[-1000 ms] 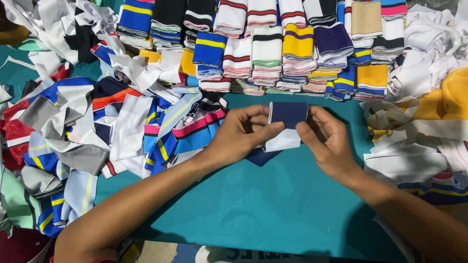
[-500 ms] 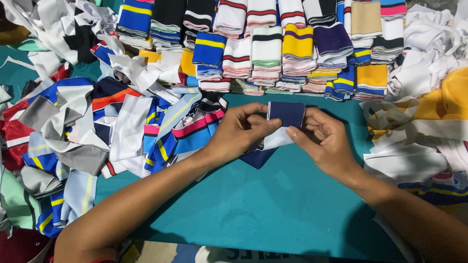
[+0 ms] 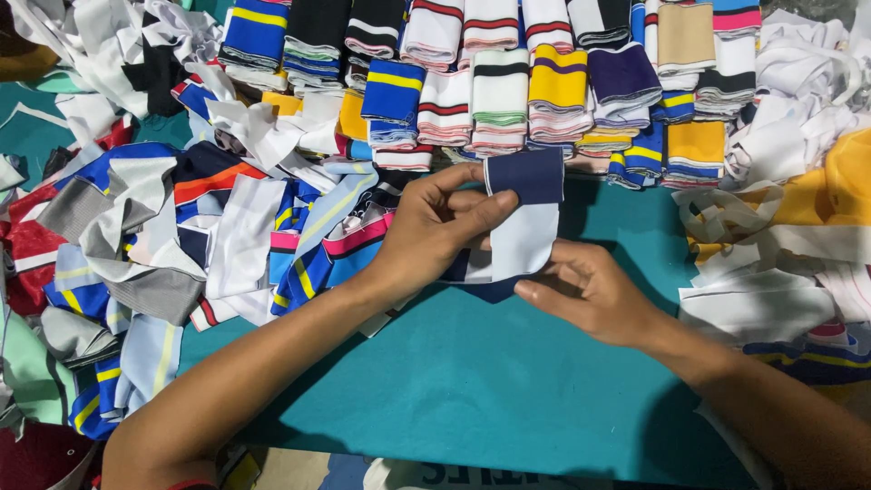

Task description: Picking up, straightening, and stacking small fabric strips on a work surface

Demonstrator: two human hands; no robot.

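Two bare forearms enter the head view, one from 7 o'clock and one from 4 o'clock. Neither carries a sleeve over its visible length. The left hand [image 3: 435, 231] and right hand [image 3: 590, 290] wear no gloves, rings or wrist straps. A narrow red band [image 3: 186, 485], either a cuff or a bracelet, shows on the left arm at the lower frame edge.

The scene is lit brightly and evenly from above. Soft, dark shadows are cast beneath both forearms onto the teal table cover [image 3: 508, 381]. Mild glare is seen on the white fabric scraps [image 3: 798, 54] at the upper right. Sharp focus is held centrally; slight bending and softness are noticed toward the edges.
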